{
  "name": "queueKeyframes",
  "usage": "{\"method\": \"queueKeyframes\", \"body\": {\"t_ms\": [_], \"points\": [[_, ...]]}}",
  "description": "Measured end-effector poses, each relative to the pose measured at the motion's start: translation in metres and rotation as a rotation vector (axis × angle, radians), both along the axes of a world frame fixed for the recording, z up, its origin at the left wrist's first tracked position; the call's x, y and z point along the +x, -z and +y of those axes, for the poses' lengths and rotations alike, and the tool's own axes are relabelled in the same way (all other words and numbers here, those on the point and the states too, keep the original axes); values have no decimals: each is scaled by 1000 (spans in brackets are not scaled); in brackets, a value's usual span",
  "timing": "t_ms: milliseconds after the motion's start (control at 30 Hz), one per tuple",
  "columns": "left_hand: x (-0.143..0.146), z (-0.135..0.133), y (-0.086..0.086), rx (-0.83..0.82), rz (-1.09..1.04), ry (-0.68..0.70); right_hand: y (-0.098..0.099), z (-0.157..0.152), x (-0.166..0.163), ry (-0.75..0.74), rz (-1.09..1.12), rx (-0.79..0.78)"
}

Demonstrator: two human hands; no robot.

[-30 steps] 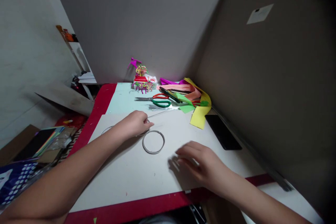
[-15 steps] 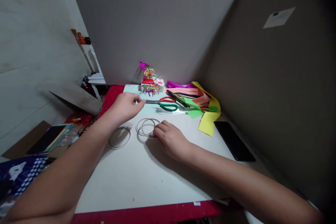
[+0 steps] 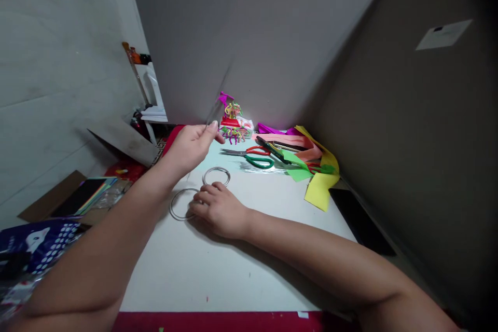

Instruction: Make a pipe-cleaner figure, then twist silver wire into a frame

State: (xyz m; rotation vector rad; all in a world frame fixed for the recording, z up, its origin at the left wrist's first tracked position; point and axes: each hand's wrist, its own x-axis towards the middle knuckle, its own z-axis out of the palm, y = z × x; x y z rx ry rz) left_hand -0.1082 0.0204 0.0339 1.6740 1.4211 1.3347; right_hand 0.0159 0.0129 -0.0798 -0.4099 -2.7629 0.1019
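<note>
Left hand raised and closed in a pinch on a thin shiny rod, tilted upward. Below, on a white board, a wire ring and a second wire ring lying flat. Right hand curled against the first ring, grip unclear. Farther right, green-handled scissors and yellow paper.

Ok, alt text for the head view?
A person's left hand holds up a thin wire while the right hand rests on one of two wire rings on a white board. Scissors and coloured paper strips lie beyond.
</note>
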Motion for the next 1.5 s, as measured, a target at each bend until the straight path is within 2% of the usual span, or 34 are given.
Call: {"method": "queueKeyframes", "body": {"t_ms": [67, 200, 333, 400, 433, 500, 533, 600, 700, 833, 933, 1033, 1200, 1367, 1500], "points": [[2, -2, -3, -42, -169, 94, 5, -3, -6, -42, 63, -118], [6, -8, -9, -142, -372, 209, 7, 12, -6, 109, 235, -346], [14, -8, -2, -169, -529, 252, -9, 26, 20, 270, 412, -532], [23, -5, 8, -186, -628, 268, -21, 23, 38, 272, 466, -661], [29, -4, 14, -200, -675, 269, -27, 19, 47, 242, 489, -758], [41, -2, 25, -254, -747, 259, -37, 8, 60, 143, 586, -1165], [47, -2, 30, -287, -748, 257, -41, 2, 65, 147, 619, -1286], [57, -3, 37, -367, -650, 267, -42, -10, 73, 216, 673, -1421], [63, -4, 44, -440, -525, 275, -35, -17, 85, 350, 711, -1421], [67, -4, 50, -368, -209, 212, -15, -8, 106, 526, 754, -1155], [73, -8, 53, -278, 24, 205, -2, 1, 116, 580, 755, -1063], [77, -10, 52, -272, 109, 181, 6, 4, 120, 576, 755, -1034], [74, -4, 49, -377, 144, 159, 7, -1, 123, 550, 721, -1138], [67, 3, 42, -516, 40, 207, 4, -6, 124, 447, 707, -1360], [64, 5, 41, -582, -15, 219, 2, -7, 126, 406, 716, -1460]]}}
